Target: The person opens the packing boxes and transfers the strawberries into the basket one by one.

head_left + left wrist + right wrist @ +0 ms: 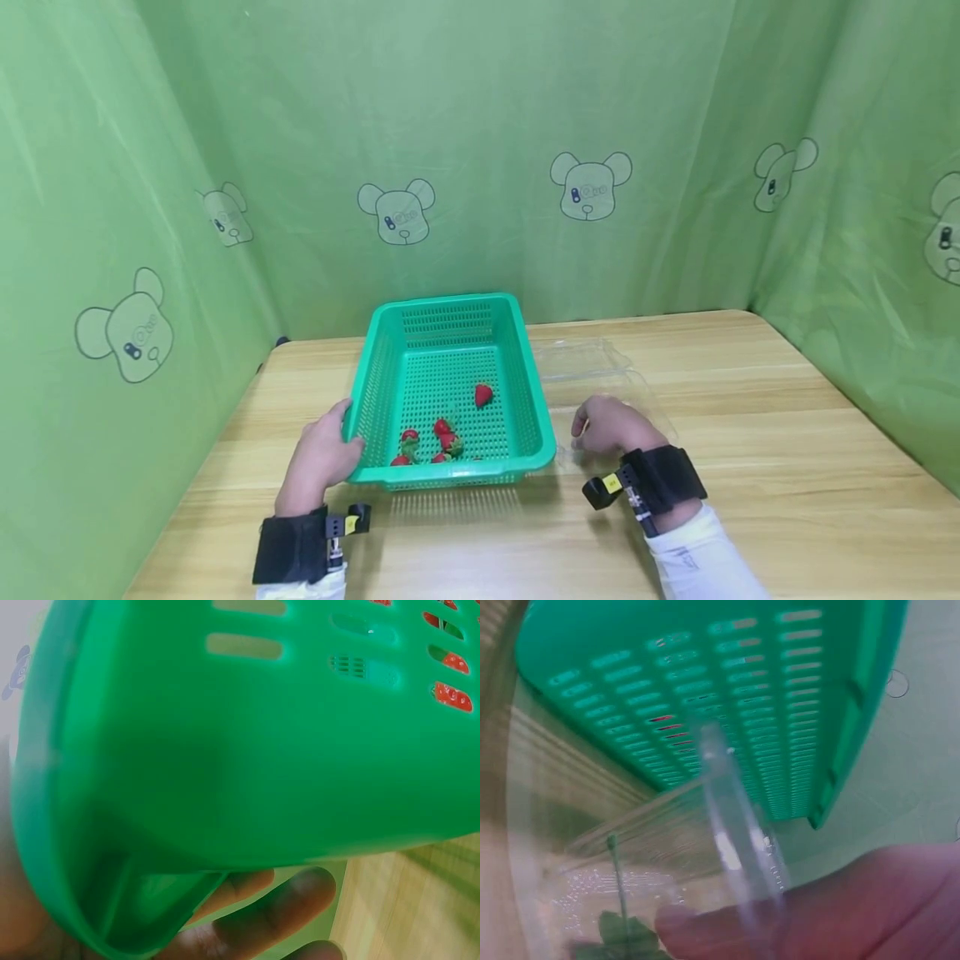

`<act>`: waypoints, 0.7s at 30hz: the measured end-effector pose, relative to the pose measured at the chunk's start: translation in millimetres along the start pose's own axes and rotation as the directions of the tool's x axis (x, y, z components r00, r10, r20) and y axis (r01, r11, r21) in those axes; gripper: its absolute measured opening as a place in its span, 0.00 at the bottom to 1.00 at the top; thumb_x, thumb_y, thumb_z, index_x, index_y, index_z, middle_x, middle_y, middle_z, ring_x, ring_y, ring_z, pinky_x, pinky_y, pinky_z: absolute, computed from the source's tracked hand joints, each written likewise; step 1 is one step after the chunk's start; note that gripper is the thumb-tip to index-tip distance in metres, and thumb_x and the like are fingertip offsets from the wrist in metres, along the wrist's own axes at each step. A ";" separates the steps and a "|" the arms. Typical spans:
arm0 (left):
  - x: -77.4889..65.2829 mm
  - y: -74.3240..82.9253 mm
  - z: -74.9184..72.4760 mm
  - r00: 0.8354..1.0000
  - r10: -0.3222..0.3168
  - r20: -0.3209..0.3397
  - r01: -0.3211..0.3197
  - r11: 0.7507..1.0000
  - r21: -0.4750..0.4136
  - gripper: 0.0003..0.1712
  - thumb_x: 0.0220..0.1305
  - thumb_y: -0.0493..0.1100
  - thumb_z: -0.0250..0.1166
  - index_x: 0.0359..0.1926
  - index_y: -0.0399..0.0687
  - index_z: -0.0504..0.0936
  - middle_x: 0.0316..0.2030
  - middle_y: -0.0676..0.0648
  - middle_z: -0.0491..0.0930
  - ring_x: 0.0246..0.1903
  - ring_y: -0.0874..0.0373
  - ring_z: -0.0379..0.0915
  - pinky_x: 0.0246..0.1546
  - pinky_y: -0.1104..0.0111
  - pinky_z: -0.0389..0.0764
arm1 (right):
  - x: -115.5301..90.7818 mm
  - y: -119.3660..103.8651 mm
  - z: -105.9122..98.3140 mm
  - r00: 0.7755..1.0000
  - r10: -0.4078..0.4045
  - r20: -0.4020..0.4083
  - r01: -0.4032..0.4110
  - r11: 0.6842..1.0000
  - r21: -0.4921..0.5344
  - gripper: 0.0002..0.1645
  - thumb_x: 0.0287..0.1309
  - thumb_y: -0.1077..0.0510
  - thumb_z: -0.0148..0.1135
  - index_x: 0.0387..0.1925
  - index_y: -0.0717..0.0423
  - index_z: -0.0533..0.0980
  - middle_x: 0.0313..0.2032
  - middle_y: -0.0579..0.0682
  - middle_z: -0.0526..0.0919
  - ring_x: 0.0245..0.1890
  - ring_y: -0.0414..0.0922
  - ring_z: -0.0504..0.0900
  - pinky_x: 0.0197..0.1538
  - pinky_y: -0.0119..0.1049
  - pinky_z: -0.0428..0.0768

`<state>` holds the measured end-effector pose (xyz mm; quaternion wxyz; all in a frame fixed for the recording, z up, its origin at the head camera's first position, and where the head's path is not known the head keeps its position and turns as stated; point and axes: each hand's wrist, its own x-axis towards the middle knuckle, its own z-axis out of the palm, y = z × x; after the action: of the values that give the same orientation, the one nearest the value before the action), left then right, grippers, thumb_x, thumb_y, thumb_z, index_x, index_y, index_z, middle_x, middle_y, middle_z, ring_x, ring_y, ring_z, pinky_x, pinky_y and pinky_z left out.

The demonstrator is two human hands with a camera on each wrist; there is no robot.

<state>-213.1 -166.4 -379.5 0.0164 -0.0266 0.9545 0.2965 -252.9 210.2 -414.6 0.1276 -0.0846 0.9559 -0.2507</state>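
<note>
My left hand [324, 450] grips the left rim of a green plastic basket [531, 379], near its front corner. In the left wrist view its fingers [300, 900] curl beneath the rim. Several red strawberries [447, 439] lie in the basket, most near its front wall. My right hand [611, 423] is low over a clear plastic box [600, 382] right of the basket, fingers curled. Its thumb [727, 930] reaches behind the box's clear wall, tip against the green leaves [626, 930] and upright stem of a strawberry it pinches. The red fruit there is hidden.
The box's clear lid part [573, 354] lies folded back behind it. Both stand on a light wooden table [780, 417]. Green curtains [480, 125] with bear outlines hang at the back and sides. The basket's raised right wall stands close to my right hand.
</note>
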 end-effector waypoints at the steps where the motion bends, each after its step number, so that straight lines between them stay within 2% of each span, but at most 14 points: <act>1: -0.4 0.3 -0.2 1.000 0.004 0.000 -0.004 1.000 0.000 0.36 0.64 0.37 0.55 0.70 0.33 0.53 0.58 0.25 0.69 0.41 0.42 0.71 0.35 0.57 0.76 | 0.7 0.6 1.3 1.000 -0.003 0.000 0.003 1.000 -0.002 0.04 0.45 0.62 0.68 0.27 0.55 0.80 0.27 0.51 0.81 0.25 0.46 0.76 0.28 0.39 0.74; 8: 0.2 -0.2 0.3 1.000 0.015 -0.008 -0.015 1.000 0.012 0.36 0.64 0.37 0.55 0.69 0.33 0.54 0.58 0.25 0.69 0.41 0.42 0.71 0.32 0.59 0.75 | 2.3 0.4 7.4 1.000 -0.002 -0.029 0.003 1.000 0.007 0.05 0.41 0.66 0.66 0.21 0.53 0.80 0.24 0.48 0.81 0.23 0.45 0.75 0.25 0.37 0.73; 14: 1.9 -0.4 0.7 1.000 -0.004 0.002 0.004 1.000 -0.008 0.36 0.64 0.37 0.55 0.70 0.34 0.53 0.58 0.25 0.68 0.40 0.42 0.71 0.30 0.61 0.74 | 4.0 -1.5 9.5 0.999 0.014 -0.036 -0.014 1.000 0.001 0.08 0.43 0.67 0.64 0.17 0.53 0.78 0.20 0.47 0.80 0.20 0.44 0.73 0.22 0.33 0.70; 21: 1.8 -2.1 1.9 1.000 -0.007 0.010 0.007 1.000 -0.007 0.36 0.64 0.37 0.54 0.70 0.34 0.53 0.60 0.25 0.66 0.44 0.41 0.70 0.38 0.55 0.75 | 5.7 -2.2 12.7 1.000 0.013 -0.023 -0.014 1.000 -0.003 0.08 0.46 0.62 0.67 0.17 0.52 0.79 0.19 0.46 0.79 0.20 0.44 0.74 0.23 0.34 0.70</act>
<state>-214.7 -167.2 -382.4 0.0218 -0.0284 0.9532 0.3001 -254.5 201.2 -425.3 0.1179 -0.0754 0.9583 -0.2492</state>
